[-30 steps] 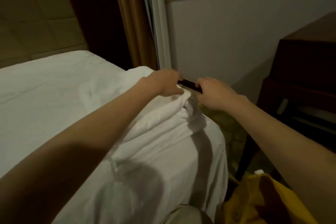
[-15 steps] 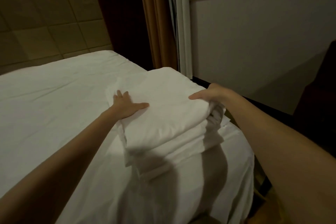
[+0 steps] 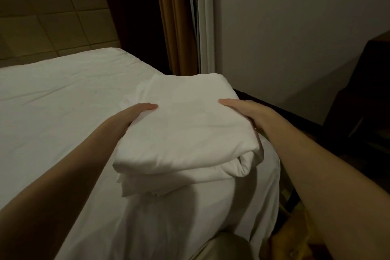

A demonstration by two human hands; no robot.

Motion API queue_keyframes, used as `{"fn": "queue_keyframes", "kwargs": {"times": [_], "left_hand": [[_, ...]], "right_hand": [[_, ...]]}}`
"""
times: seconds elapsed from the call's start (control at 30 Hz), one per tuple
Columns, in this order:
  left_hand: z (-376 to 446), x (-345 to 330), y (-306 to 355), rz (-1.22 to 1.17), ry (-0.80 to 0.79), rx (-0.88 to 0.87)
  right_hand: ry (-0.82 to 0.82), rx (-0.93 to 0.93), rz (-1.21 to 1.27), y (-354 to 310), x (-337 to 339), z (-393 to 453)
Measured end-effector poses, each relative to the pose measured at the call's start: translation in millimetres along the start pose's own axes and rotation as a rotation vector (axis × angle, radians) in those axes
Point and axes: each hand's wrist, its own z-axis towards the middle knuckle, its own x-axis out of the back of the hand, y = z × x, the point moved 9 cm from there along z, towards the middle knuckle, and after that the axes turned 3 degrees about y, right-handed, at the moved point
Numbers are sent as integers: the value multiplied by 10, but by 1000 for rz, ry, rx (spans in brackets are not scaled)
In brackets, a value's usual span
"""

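Our left hand (image 3: 135, 115) grips the left edge of the folded sheet (image 3: 190, 133): the thumb lies flat on top and the other fingers go under the fold, where we cannot see them. Our right hand (image 3: 249, 115) holds the right edge the same way, thumb on top, fingers down the side. The folded sheet lies between both hands, on the corner of the bed (image 3: 63, 112).
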Motion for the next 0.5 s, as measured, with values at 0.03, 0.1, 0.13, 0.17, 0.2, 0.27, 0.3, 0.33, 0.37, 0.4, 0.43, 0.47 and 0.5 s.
{"fn": "queue_keyframes", "kwargs": {"times": [0.03,0.1,0.13,0.17,0.2,0.27,0.3,0.33,0.37,0.4,0.43,0.47,0.5], "left_hand": [[-43,-32,8,-52,-37,-2],[-120,-62,28,-102,-76,6],[-160,-70,50,-108,-91,4],[-167,-79,79,-120,-107,-2],[-197,-104,111,-129,-130,-2],[-250,-168,147,-158,-167,11],[-273,-215,170,-175,-185,12],[-303,-263,196,-180,-196,16],[-323,-327,223,-190,-214,16],[-356,-387,262,-181,-224,10],[-377,-455,309,-177,-233,1],[-411,-543,362,-166,-247,-15],[-443,-648,425,-159,-256,-38]], "right_hand": [[15,-4,-14,-9,-17,-12],[23,-3,20,-9,-16,-12],[21,-3,45,-2,-12,-16],[24,-9,66,15,1,-39],[15,-8,85,30,6,-61],[2,8,104,50,30,-126],[16,27,99,38,66,-162],[48,54,83,16,131,-190],[93,82,39,-14,211,-225],[145,114,-35,-72,302,-265],[202,146,-123,-149,398,-304],[253,177,-213,-242,494,-357],[293,202,-288,-341,584,-427]]}}
